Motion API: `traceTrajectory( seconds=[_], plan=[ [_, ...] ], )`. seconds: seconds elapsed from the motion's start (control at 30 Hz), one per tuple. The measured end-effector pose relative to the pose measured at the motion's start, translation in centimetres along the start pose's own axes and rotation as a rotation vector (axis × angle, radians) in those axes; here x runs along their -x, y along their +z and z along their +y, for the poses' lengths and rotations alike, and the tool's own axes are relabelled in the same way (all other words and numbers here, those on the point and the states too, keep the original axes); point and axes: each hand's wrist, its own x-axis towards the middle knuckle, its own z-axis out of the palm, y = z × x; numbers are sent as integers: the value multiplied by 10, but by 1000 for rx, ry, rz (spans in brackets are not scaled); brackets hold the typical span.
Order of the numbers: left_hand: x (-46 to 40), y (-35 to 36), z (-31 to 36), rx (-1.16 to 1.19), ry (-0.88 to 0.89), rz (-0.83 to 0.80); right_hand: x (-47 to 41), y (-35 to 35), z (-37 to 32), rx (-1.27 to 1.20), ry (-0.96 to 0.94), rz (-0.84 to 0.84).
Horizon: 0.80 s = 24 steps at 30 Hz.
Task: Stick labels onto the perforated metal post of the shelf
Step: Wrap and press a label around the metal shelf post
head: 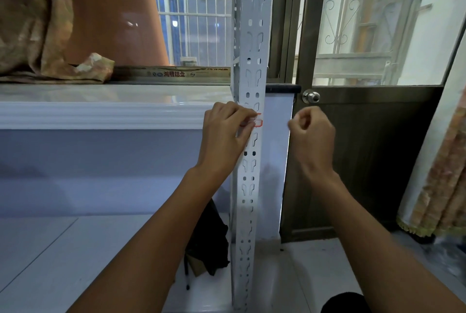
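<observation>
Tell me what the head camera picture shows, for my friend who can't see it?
A person's left hand presses a white label with a red border onto a tall white metal post full of holes. The right hand is curled in a loose fist beside the post, not touching it. Behind are a window and a door with a round knob.

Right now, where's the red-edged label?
Head view, centre: the label lies on the post under the left hand fingertips, below the door knob level.
</observation>
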Motion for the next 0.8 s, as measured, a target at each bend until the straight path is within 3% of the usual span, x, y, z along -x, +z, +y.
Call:
traceTrajectory(
  seconds=[0.17,0.33,0.53,0.8],
  plan=[
    [1,2,3,8,-24,8,8,-13,13,53,-46,-110],
    [0,0,2,7,-19,-13,10,-4,7,67,-266,-191],
    [2,-2,2,24,-30,-25,9,2,-20,-36,-432,-168],
    [5,-5,-3,42,-42,-8,12,18,-28,62,-534,-129]
  ],
)
